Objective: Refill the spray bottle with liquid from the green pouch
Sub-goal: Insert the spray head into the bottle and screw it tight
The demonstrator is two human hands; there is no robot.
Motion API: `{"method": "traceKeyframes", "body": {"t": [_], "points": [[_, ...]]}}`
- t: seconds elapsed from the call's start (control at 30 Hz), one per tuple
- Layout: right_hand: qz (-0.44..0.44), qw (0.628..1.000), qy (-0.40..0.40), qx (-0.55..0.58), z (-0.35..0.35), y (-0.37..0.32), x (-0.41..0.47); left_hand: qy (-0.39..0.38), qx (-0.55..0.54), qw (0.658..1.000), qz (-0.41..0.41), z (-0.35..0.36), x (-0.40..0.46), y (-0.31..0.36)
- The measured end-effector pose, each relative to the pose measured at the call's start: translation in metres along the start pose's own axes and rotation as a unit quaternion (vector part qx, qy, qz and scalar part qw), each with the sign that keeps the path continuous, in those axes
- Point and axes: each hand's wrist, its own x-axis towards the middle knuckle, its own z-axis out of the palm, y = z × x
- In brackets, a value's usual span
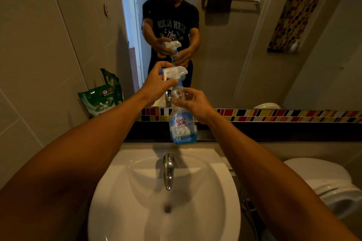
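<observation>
At frame centre the spray bottle (183, 121) is clamped by the right hand (193, 103), its trigger head (172, 73) by the left hand (158, 84); blue liquid may be spilled into the sink (215, 191) if the bottle is tilted during unscrewing.

Home bathroom — white sink (225, 191) | toilet (317, 172) | wall mirror (244, 45) | towel bar (244, 0) — tiled walls

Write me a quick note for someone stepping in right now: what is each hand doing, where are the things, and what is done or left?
Left hand: gripping the trigger head of the spray bottle.
Right hand: around the spray bottle neck, held above the sink.
Green pouch: leaning against the wall, left of the mirror, untouched.
Done: bottle picked up; a little blue liquid inside.
Left: take the head off, pour from pouch, recap.
</observation>
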Motion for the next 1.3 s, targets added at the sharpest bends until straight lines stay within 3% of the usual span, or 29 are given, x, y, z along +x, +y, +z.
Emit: {"method": "traceKeyframes", "body": {"t": [0.6,0.8,1.07,1.3], "points": [[-0.007,1.0,0.001,-0.004,0.006,0.002,0.004,0.025,-0.002,0.999,0.022,0.002,-0.003,-0.001],[0.002,1.0,-0.005,0.006,0.004,0.002,0.004,-0.008,0.001,1.0,-0.001,-0.005,0.0,-0.004],[-0.009,1.0,-0.001,-0.01,0.008,0.003,0.008,0.044,0.016,0.998,0.033,0.001,-0.001,-0.005],[-0.016,1.0,0.007,-0.006,0.004,0.006,0.007,0.019,0.016,0.999,0.029,-0.003,0.0,-0.009]]}}
